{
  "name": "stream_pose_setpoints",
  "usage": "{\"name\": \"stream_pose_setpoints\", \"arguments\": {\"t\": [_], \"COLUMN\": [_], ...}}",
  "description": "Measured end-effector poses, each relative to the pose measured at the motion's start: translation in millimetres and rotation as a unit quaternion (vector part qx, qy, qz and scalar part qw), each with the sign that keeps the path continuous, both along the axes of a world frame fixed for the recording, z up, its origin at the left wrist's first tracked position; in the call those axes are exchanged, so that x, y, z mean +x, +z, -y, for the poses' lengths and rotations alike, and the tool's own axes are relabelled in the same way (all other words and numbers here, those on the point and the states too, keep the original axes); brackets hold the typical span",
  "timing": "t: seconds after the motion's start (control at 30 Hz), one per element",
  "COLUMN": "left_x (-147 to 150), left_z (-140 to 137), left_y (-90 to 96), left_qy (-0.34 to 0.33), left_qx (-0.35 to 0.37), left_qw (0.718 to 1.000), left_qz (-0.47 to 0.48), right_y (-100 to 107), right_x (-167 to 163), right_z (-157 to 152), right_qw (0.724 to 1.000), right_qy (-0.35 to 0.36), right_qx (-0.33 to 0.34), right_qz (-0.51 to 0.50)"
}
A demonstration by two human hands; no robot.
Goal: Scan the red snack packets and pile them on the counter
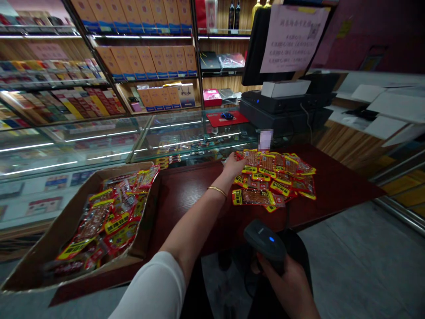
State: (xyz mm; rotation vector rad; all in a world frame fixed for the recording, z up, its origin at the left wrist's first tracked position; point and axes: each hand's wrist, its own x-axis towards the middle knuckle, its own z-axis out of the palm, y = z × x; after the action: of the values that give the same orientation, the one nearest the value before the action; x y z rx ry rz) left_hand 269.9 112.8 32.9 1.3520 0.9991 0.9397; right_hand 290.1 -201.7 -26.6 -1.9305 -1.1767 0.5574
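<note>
My left hand (234, 166) reaches across to the back left edge of a pile of snack packets (279, 175) on the dark red table. Its fingers are closed at the red edge of a packet there, partly hidden by the hand itself. The packets are clear plastic with red and yellow print, and reddish-brown strips show inside some. Low in front of me, my right hand (288, 277) is wrapped round the handle of a black barcode scanner (265, 243). A blue light glows on the scanner's top, and its head points toward the table.
An open cardboard box (148, 217) with more packets stands on the left. Behind the table runs a glass display counter (109, 137). A monitor (255, 48) with a paper sheet (292, 40) rises over a black cash drawer (282, 113). A blue mouse (227, 116) lies on a red pad (212, 119).
</note>
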Motion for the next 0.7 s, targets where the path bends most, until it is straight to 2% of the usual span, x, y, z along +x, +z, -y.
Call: {"name": "stream_pose_setpoints", "arguments": {"t": [0.07, 0.13, 0.23, 0.33, 0.37, 0.43, 0.5, 0.6, 0.63, 0.7], "left_x": [-24, -71, -166, -266, -297, -352, -391, -416, -417, -415], "left_z": [15, 42, 86, 104, 101, 84, 59, 28, 21, 15], "left_y": [0.0, 5.3, 27.6, 55.1, 61.6, 67.2, 63.5, 48.7, 43.2, 33.4], "left_qy": [-0.007, -0.021, -0.027, 0.061, 0.107, 0.155, 0.140, 0.108, 0.107, 0.110], "left_qx": [0.042, 0.124, 0.261, 0.311, 0.309, 0.276, 0.205, 0.067, 0.040, 0.041], "left_qw": [0.999, 0.991, 0.954, 0.903, 0.881, 0.835, 0.798, 0.752, 0.738, 0.718], "left_qz": [-0.022, -0.049, -0.142, -0.290, -0.343, -0.450, -0.549, -0.646, -0.665, -0.686], "right_y": [-6, -14, -26, -28, -25, -18, -12, -10, -11, -12], "right_x": [5, 11, 19, 13, 9, -2, -13, -21, -22, -22], "right_z": [4, 8, 7, -1, -4, -8, -10, -11, -10, -8], "right_qw": [1.000, 0.999, 0.994, 0.992, 0.992, 0.993, 0.993, 0.992, 0.992, 0.991], "right_qy": [0.014, 0.019, 0.044, 0.051, 0.052, 0.052, 0.052, 0.066, 0.073, 0.084], "right_qx": [-0.014, -0.032, -0.090, -0.112, -0.111, -0.107, -0.108, -0.102, -0.099, -0.097], "right_qz": [0.008, 0.023, 0.038, 0.036, 0.029, 0.018, 0.015, 0.020, 0.022, 0.024]}}
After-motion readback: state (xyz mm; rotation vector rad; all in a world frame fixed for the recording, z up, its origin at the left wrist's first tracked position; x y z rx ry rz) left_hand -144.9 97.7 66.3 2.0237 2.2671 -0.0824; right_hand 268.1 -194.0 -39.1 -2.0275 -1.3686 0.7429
